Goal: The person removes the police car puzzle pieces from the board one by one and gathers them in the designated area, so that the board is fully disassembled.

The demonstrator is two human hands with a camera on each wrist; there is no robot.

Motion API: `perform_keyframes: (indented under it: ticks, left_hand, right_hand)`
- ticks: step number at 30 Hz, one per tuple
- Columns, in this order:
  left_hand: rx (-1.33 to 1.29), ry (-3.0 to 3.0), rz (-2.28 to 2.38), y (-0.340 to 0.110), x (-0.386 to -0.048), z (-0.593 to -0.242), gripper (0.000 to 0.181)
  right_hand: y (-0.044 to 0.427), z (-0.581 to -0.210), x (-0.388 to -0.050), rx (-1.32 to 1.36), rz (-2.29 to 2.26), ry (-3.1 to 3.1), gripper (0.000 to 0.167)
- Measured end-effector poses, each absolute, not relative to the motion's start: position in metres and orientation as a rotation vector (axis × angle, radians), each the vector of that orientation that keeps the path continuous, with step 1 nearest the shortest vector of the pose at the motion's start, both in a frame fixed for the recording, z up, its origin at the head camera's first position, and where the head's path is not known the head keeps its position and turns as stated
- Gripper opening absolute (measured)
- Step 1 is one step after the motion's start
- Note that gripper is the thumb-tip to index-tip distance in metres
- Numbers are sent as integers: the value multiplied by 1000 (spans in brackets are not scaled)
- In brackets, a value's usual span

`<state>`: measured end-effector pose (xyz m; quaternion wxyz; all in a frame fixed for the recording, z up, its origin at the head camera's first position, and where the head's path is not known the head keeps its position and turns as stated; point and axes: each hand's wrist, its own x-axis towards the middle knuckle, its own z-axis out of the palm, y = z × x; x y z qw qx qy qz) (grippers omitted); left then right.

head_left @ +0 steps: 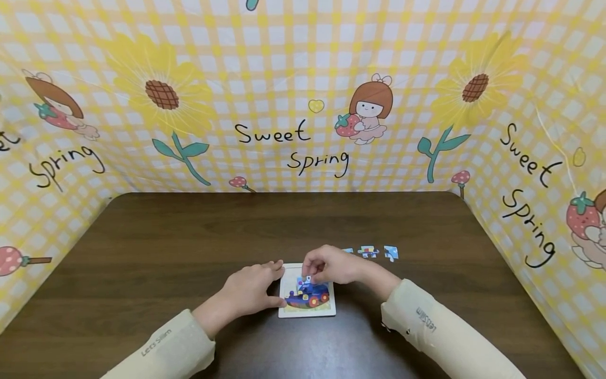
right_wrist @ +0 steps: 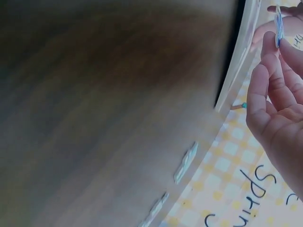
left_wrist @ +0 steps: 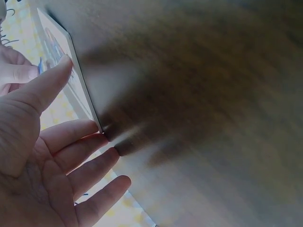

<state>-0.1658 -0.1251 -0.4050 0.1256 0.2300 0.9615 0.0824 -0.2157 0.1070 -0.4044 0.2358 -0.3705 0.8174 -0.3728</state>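
A puzzle board (head_left: pixel 307 312) with a blue train picture lies on the table, its lower part filled and its upper part pale. My right hand (head_left: pixel 333 265) pinches a small puzzle piece (head_left: pixel 303 284) above the board; in the right wrist view the piece (right_wrist: pixel 279 28) stands on edge between thumb and finger of the hand (right_wrist: pixel 284 104). My left hand (head_left: pixel 251 289) rests at the board's left edge, fingers spread and thumb on its border. The left wrist view shows the left hand (left_wrist: pixel 61 142) with straight fingers at the board (left_wrist: pixel 83 80).
Loose puzzle pieces lie in a row behind my right hand, among them a multicoloured one (head_left: pixel 367 251) and a light blue one (head_left: pixel 391 252). A dark wooden table (head_left: pixel 199 231) is bordered by a yellow checked cloth (head_left: pixel 274 68) at the back and sides.
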Motion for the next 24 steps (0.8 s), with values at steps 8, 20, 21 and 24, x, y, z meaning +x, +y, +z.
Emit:
perform_keyframes:
  ticks: [8,20,21,24]
  left_hand:
    - [676,2798,219,-125,-166,-406,73]
    - [671,2800,213,-124,-164,-403,73]
    - [672,2800,213,-124,-164,-403,73]
    - [673,2798,215,-124,-163,-403,73]
  right_hand:
    - [128,-399,-216,-953,-1094,2272,9]
    - [164,-396,-218,-844,-1143,2357,8]
    - [167,-396,-218,-844,-1140,2365,8]
    - [174,-399,-218,-840,-1119,2386,8]
